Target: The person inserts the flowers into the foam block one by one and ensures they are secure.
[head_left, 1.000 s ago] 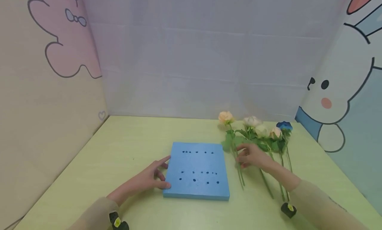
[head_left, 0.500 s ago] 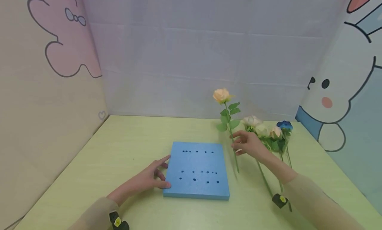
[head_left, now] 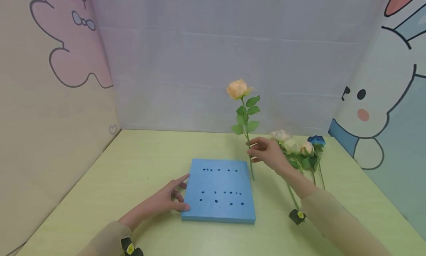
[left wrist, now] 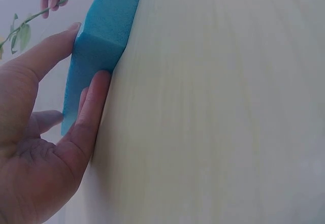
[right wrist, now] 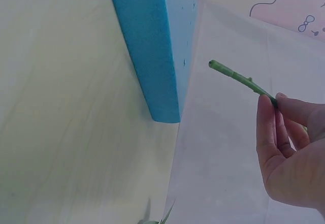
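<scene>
A peach rose with green leaves stands nearly upright in the head view, raised off the table. My right hand pinches its stem between thumb and fingertips, and the cut end pokes out past them in the right wrist view. Just left of that end lies a flat blue foam block with rows of small dark holes in its top. My left hand rests against the block's left side; the thumb touches the near corner and the other fingers press along the side wall.
More artificial flowers lie on the table at the right: white roses, a pale peach rose and a blue rose. Their stems run toward the front, partly under the right forearm. A pale cloth wall closes off the table's back.
My right hand has lifted the peach rose from the table and carried it up and left, to beside the block's far right corner. The left hand and the block have stayed put.
</scene>
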A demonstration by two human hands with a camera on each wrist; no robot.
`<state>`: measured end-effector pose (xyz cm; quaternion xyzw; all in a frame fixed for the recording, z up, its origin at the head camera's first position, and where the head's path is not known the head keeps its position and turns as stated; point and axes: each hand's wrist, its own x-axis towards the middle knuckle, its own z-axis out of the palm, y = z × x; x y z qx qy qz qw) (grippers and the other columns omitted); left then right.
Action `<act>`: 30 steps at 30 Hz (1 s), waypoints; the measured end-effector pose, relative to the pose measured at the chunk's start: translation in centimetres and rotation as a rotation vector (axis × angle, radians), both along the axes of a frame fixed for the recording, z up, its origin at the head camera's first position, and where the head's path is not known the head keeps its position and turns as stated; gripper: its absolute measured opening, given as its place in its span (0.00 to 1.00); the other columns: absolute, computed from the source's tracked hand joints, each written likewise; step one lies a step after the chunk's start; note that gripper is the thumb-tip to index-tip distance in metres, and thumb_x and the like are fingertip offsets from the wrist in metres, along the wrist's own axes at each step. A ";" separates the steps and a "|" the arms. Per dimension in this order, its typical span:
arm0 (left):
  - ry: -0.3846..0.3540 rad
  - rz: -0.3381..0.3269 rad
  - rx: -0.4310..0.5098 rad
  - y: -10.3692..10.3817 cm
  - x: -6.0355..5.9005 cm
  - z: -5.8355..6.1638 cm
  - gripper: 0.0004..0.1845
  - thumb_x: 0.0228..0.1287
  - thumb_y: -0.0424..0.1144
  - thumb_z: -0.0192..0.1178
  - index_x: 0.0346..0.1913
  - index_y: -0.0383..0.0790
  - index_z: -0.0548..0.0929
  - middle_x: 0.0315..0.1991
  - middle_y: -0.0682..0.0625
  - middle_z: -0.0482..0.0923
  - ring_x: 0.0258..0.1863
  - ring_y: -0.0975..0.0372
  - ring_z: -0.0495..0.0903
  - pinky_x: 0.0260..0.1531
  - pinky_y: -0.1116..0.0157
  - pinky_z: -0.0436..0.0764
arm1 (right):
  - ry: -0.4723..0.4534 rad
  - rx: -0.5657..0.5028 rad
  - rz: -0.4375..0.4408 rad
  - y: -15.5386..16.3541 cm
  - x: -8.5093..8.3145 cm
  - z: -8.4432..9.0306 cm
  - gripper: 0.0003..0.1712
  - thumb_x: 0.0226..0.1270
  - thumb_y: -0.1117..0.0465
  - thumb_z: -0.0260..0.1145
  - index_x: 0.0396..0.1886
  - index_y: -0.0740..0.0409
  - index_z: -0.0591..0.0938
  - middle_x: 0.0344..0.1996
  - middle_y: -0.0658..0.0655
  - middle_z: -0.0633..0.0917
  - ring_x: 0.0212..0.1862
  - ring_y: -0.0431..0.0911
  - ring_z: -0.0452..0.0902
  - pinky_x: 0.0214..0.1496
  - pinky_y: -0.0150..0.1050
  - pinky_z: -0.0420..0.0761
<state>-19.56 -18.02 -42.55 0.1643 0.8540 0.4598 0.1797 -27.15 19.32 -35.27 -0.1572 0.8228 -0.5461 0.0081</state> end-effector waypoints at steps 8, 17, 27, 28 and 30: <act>0.015 -0.023 0.030 -0.1 0.1 0.0 0.55 0.55 0.46 0.73 0.79 0.49 0.50 0.67 0.39 0.64 0.46 0.59 0.76 0.42 0.68 0.75 | 0.057 -0.094 0.003 -2.2 -1.0 0.0 0.18 0.66 0.64 0.68 0.54 0.65 0.80 0.41 0.68 0.85 0.36 0.39 0.85 0.40 0.41 0.86; 0.012 -0.027 0.042 -0.1 0.1 0.0 0.54 0.55 0.46 0.73 0.79 0.49 0.50 0.67 0.39 0.63 0.47 0.59 0.76 0.41 0.69 0.75 | 0.082 -0.111 0.058 -4.9 -2.0 0.1 0.16 0.66 0.66 0.67 0.53 0.66 0.80 0.42 0.73 0.84 0.36 0.41 0.85 0.39 0.42 0.87; 0.028 -0.037 0.036 -0.2 -0.1 -0.4 0.54 0.56 0.47 0.73 0.79 0.50 0.49 0.67 0.39 0.63 0.46 0.59 0.77 0.40 0.68 0.76 | 0.147 -0.086 0.090 -8.7 -2.7 -0.2 0.14 0.67 0.66 0.66 0.50 0.65 0.80 0.42 0.71 0.85 0.43 0.58 0.86 0.42 0.45 0.86; 0.026 -0.035 0.031 -0.2 -0.1 -0.4 0.54 0.56 0.47 0.73 0.79 0.50 0.49 0.67 0.39 0.63 0.46 0.60 0.77 0.40 0.68 0.76 | 0.149 -0.078 0.091 -9.1 -2.8 -0.2 0.13 0.67 0.66 0.67 0.50 0.64 0.80 0.41 0.71 0.85 0.42 0.57 0.86 0.43 0.46 0.86; 0.025 -0.029 0.020 -0.1 -0.1 -0.5 0.54 0.55 0.48 0.73 0.79 0.51 0.50 0.67 0.40 0.64 0.46 0.60 0.77 0.41 0.68 0.75 | 0.162 -0.046 0.092 -9.8 -2.9 -0.1 0.13 0.66 0.66 0.67 0.49 0.63 0.81 0.41 0.68 0.86 0.40 0.54 0.87 0.43 0.47 0.86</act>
